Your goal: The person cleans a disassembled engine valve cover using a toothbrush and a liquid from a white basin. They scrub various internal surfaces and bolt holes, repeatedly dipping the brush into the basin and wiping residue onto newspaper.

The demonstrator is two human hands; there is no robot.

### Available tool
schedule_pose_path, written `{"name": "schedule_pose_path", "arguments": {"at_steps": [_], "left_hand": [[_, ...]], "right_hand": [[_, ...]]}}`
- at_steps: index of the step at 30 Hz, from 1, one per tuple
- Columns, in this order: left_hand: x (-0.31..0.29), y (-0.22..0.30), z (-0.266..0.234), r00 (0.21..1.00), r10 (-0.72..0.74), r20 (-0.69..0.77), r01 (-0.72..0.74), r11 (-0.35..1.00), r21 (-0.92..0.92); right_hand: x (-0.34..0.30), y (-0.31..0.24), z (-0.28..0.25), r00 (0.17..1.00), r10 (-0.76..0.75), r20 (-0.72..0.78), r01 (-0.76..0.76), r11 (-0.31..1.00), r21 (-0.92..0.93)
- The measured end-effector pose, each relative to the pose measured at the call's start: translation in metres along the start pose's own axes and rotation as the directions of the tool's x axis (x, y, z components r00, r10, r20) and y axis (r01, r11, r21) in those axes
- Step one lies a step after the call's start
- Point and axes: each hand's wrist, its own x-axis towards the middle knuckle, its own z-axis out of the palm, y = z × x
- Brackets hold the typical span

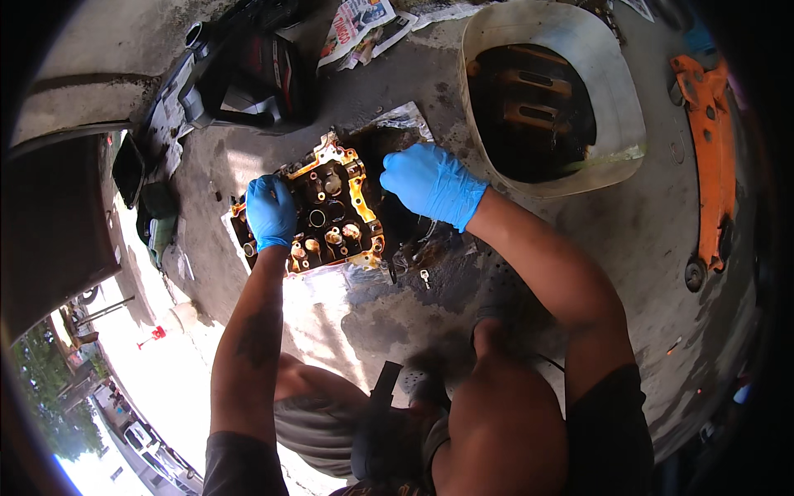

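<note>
An oily engine cylinder head [358, 197] lies on the floor before me, its bores and amber-stained metal edges facing up. My left hand [271, 213], in a blue glove, is over its left end with the fingers curled down; whatever they grip is hidden. Just past the right side of the cylinder head is my right hand [434, 183], also gloved in blue. Its fingers are closed together, and what is in them cannot be made out. On the wet floor below that hand lies a small shiny metal part [425, 278].
A cut-open whitish tub [616, 99] with dark liquid and slotted metal parts stands at the far right. Beyond it lies an orange metal arm [713, 157] on wheels. Black plastic parts [248, 83] and newspaper [354, 31] are at the far left. My knees and feet are near.
</note>
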Motion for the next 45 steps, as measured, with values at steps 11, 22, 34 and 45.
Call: {"name": "schedule_pose_path", "arguments": {"at_steps": [11, 22, 34, 45], "left_hand": [[0.005, 0.002, 0.003, 0.999, 0.036, -0.031, -0.035, 0.999, 0.022], [0.005, 0.002, 0.002, 1.0, 0.001, 0.009, -0.001, 0.999, 0.037], [0.006, -0.002, 0.004, 0.999, 0.046, -0.015, -0.045, 0.998, 0.042], [0.007, -0.008, 0.006, 0.999, 0.039, 0.014, -0.04, 0.998, 0.057]], "right_hand": [[0.009, 0.005, 0.004, 0.997, 0.031, 0.076, -0.03, 0.999, -0.02], [0.011, 0.0, 0.006, 0.991, 0.033, 0.127, -0.035, 0.999, 0.018], [0.007, 0.008, 0.011, 0.991, 0.122, 0.059, -0.122, 0.992, 0.003], [-0.128, -0.019, 0.058, 0.822, 0.509, 0.255, -0.565, 0.784, 0.256]]}}
